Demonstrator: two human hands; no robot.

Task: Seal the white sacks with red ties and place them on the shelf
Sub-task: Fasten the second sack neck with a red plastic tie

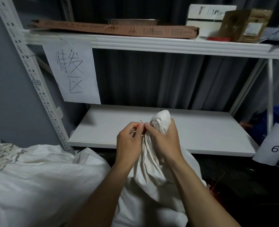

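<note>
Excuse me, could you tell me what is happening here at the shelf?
A person is sealing a white sack. The right hand grips its gathered neck, while the left hand pinches a red tie against it. The sack is not yet on the lower shelf in front. A second sack lies to the left.

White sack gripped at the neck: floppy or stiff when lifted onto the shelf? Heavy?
Probably floppy: the white woven fabric sack creases into folds where the right hand grips its neck. Likely sags if lifted there; the body bulges wide below, so perhaps heavy. The thin red tie, pinched by the left hand, looks unfastened; the neck may open.
</note>
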